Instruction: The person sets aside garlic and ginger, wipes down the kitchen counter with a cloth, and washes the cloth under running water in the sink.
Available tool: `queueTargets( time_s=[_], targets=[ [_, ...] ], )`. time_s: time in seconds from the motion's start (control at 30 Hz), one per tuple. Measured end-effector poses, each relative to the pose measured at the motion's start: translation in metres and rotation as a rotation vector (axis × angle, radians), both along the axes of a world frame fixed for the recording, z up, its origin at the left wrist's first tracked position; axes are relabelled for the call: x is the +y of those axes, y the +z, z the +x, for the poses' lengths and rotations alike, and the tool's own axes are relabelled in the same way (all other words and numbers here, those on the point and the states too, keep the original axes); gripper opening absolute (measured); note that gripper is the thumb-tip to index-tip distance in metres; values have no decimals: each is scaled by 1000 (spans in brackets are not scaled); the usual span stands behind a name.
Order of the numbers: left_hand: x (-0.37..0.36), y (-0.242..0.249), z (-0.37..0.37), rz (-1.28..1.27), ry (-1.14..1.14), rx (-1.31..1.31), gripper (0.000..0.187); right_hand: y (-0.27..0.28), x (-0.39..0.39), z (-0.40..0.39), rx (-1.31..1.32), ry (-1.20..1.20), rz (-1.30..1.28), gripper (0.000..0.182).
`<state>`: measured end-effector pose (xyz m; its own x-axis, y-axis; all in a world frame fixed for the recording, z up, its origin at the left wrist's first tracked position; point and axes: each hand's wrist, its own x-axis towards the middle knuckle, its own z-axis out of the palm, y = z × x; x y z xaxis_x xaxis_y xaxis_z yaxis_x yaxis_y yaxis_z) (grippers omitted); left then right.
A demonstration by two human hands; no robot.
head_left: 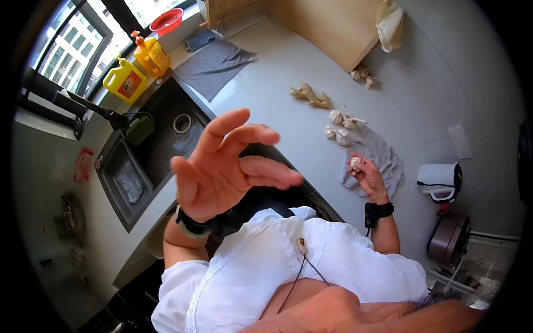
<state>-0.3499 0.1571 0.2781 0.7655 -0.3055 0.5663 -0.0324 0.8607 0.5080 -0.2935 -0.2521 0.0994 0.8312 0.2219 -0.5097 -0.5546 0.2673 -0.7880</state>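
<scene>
My left hand (225, 166) is raised close to the camera, in front of the sink. Its palm faces me, the fingers are apart and nothing is in it. Over a grey cloth (382, 155) on the counter, my right hand (368, 178) grips a garlic bulb (356, 162) between thumb and fingers. Several more garlic bulbs (343, 136) lie loose just beyond that cloth. A knobbly piece of ginger (311, 96) rests farther back beside them.
The dark sink (161, 94) is at left, with a yellow jug (125, 80) and an orange pump bottle (151, 55) behind. Another grey cloth (214, 65) lies past it. A white kettle (438, 182) stands at right; a wooden board (327, 25) and more garlic (363, 76) are at the back.
</scene>
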Motion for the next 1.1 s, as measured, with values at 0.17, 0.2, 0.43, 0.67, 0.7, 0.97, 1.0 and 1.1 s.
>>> queueTargets(
  time_s=[0.17, 0.2, 0.43, 0.67, 0.7, 0.97, 1.0, 1.1],
  targets=[
    [-59, 55, 42, -72, -213, -154, 70, -27, -52, 25, -7, -99, 15, 36],
    [-68, 59, 49, -72, -206, -131, 68, -33, -56, 28, -1, -110, 18, 37],
    [-99, 79, 84, -20, -192, -13, 52, -72, -66, 50, 5, -147, -26, 41],
    [-118, 99, 119, 40, -248, 31, 39, -87, -49, 85, -8, -198, -72, 44],
    [-118, 101, 125, 42, -273, 30, 40, -93, -49, 91, -12, -207, -91, 44],
    [-108, 92, 190, 19, -359, 83, 44, -112, -41, 118, -41, -89, -344, 54],
    [-103, 88, 197, 17, -367, 93, 44, -112, -42, 118, -56, -70, -360, 54],
    [-92, 78, 222, 5, -396, 118, 46, -108, -48, 121, -68, -75, -315, 56]
  ],
)
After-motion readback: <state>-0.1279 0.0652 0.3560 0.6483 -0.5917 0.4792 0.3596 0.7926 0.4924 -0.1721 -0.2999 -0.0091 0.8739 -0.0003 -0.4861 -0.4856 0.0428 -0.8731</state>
